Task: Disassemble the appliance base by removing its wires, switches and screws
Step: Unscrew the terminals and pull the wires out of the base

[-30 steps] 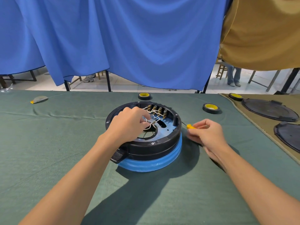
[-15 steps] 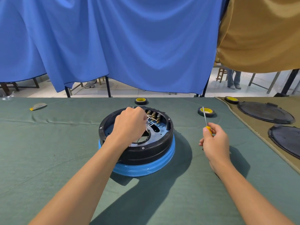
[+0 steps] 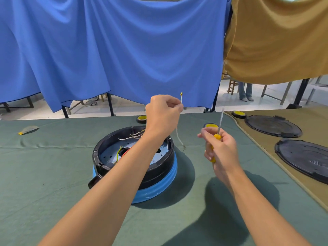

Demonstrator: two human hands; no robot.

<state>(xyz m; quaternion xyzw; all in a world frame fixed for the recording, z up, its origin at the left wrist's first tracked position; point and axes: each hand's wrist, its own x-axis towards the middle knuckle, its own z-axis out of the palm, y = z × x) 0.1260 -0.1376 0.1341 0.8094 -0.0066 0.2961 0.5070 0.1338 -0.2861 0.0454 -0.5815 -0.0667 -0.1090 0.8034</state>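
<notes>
left hand [image 3: 162,114] raised above appliance base [image 3: 134,162], pinching white wire [image 3: 179,135] that hangs free | right hand [image 3: 220,148] curled round yellow screwdriver [image 3: 217,137], shaft up | base on green cloth [image 3: 44,174]

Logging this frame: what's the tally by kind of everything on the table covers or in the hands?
appliance base: 1
yellow tape rolls: 3
black round covers: 2
screwdriver, in right hand: 1
wire, in left hand: 1
grey-and-yellow scrap: 1
Total: 9
</notes>
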